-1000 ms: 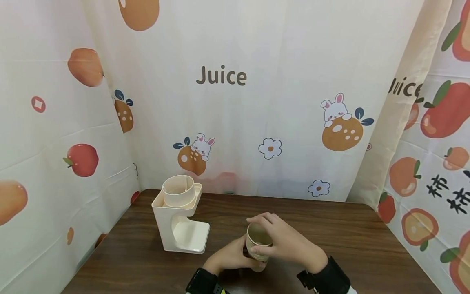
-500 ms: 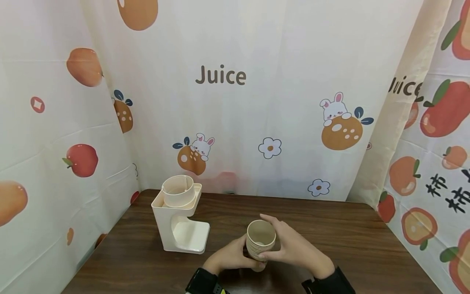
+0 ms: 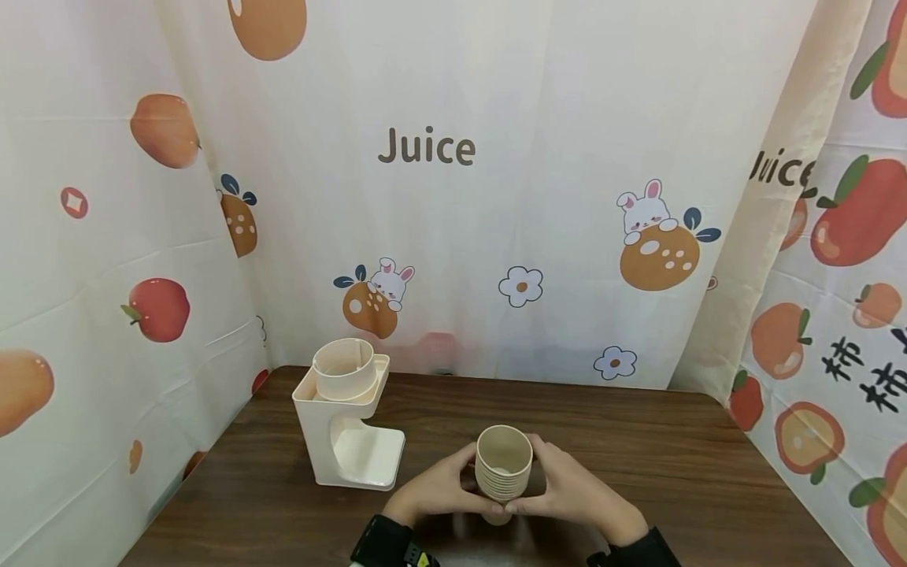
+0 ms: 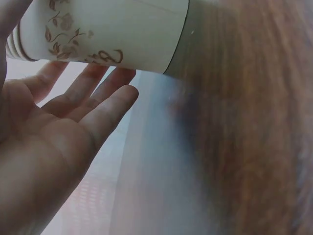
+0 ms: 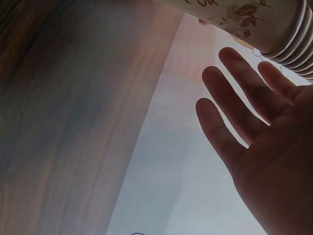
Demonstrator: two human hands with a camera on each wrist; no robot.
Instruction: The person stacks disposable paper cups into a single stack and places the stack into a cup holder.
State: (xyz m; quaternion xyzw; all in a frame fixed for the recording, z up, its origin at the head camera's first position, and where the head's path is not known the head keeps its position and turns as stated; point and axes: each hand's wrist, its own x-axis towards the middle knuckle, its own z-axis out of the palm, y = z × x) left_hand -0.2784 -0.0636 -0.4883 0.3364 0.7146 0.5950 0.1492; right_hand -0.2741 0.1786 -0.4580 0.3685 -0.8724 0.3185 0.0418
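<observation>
A stack of nested paper cups (image 3: 504, 465), pale beige with the mouth upward, stands in front of me between both hands. My left hand (image 3: 441, 490) holds it from the left, thumb at the lower front and fingers reaching behind. In the left wrist view the lowest cup (image 4: 115, 32) shows a brown floral print. My right hand (image 3: 583, 494) lies along the stack's right side, thumb tip at the lower front and index finger near the rim. In the right wrist view its other fingers (image 5: 234, 105) are extended and apart from the cup wall. Whether the base touches the table is hidden.
A cream plastic stand (image 3: 319, 433) with a round cup-shaped holder (image 3: 345, 370) on top and a flat base plate stands to the left on the dark wooden table (image 3: 638, 441). Fruit-printed curtains (image 3: 453, 220) hang behind the table and at both sides.
My right hand has come off the rim of the cups, moved a little right, then lowered to the stack's right side. The left hand has stayed around the stack, shifting only slightly.
</observation>
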